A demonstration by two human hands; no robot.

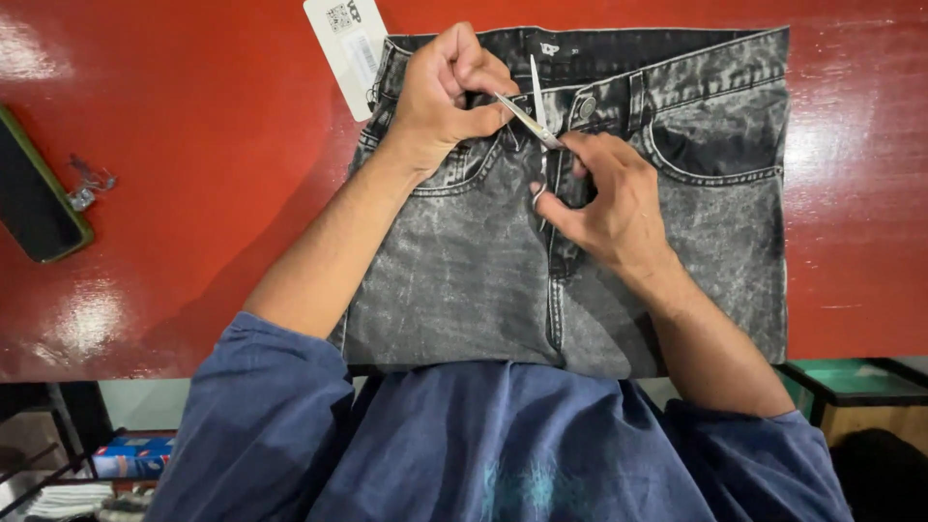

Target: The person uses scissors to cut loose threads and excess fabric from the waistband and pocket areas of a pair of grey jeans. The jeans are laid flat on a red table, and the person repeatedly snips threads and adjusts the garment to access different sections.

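Folded grey acid-wash jeans [464,261] lie on a red table [193,145], waistband away from me. My left hand [447,92] pinches the waistband fabric just left of the fly. My right hand [609,198] holds small metal thread snips [530,121], their blades open and pointing at the waistband near the left hand's fingertips. A metal button [587,106] sits right of the blades. A white paper tag [346,48] hangs off the jeans' upper left corner.
A dark phone in a green case [34,198] lies at the table's left edge beside a small metal trinket [87,184]. Below the table's near edge are a shelf with a blue box [130,456] and a green-topped box [851,382].
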